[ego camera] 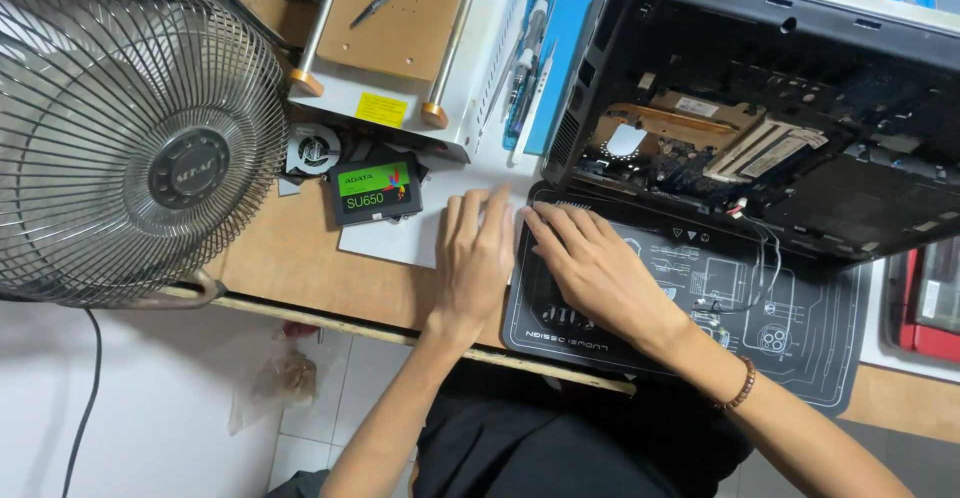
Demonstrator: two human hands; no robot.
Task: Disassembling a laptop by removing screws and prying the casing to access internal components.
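The left hand (478, 258) lies flat, fingers together, on white paper (390, 238) at the left edge of the black mat (800, 348). The right hand (595, 263) rests palm-down on the mat, fingers loosely spread, holding nothing, just below the opened laptop (800, 88). A black drive (374, 189) sits just left of the left hand; a fan (120, 128) crowds the tabletop (290, 258) farther left. Bare mat remains right of the right hand, toward the tabletop's near edge.

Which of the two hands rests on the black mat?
The right hand, wearing a bead bracelet, lies on the black mat; the left hand rests beside its edge.
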